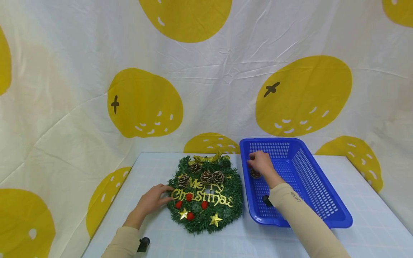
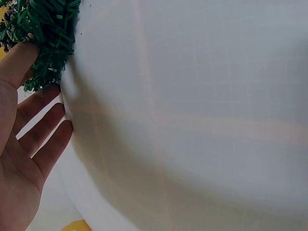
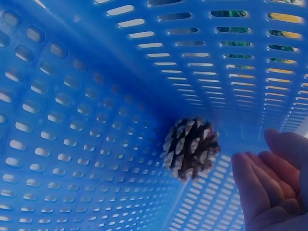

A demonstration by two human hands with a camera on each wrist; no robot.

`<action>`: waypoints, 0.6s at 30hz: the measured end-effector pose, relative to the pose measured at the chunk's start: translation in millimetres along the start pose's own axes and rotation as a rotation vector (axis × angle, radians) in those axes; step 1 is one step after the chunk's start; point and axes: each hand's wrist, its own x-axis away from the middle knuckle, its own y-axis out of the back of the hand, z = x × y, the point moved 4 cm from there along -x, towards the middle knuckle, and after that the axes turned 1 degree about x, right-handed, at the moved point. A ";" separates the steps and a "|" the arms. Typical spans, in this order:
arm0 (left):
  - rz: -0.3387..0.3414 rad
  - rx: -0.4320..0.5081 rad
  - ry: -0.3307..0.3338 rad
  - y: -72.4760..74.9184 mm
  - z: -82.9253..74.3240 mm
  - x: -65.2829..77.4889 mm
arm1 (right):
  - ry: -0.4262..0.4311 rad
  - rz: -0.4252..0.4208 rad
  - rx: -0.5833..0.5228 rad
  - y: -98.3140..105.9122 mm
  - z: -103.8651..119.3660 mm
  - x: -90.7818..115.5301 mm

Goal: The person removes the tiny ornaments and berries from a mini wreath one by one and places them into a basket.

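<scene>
My left hand (image 1: 154,200) rests at the left edge of a green Christmas wreath (image 1: 232,197) lying on the table. In the left wrist view, the thumb of that hand (image 2: 24,159) touches the greenery (image 2: 53,33), and its fingers are spread and fairly straight. Gold "Merry Christmas" lettering (image 1: 206,196), pine cones (image 1: 206,176), red balls (image 1: 204,205) and gold stars (image 1: 215,219) decorate the wreath. Inside a blue basket (image 1: 322,188) is my right hand (image 1: 262,163), fingers loosely bent around nothing visible. A pine cone (image 3: 191,148) sits just beyond its fingertips, with something red partly hidden behind.
The basket's tall slotted walls (image 3: 62,96) surround the right hand. A gold ribbon (image 1: 208,157) tops the wreath. Behind the table (image 1: 193,245) hangs a white cloth with yellow fruit prints (image 1: 145,102). Black wrist devices (image 1: 143,244) show at both sleeves.
</scene>
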 end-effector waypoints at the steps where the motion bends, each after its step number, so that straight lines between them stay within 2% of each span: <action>1: 0.000 0.001 -0.001 0.1 0.1 0.0 | -0.006 -0.001 -0.006 0.3 -0.5 -0.2; 11: 0.001 0.001 -0.003 0.4 0.0 -0.2 | -0.013 -0.047 -0.067 20.8 10.5 2.9; 18: 0.002 -0.006 -0.007 1.0 0.4 -0.1 | 0.091 -0.055 -0.108 40.9 44.8 24.1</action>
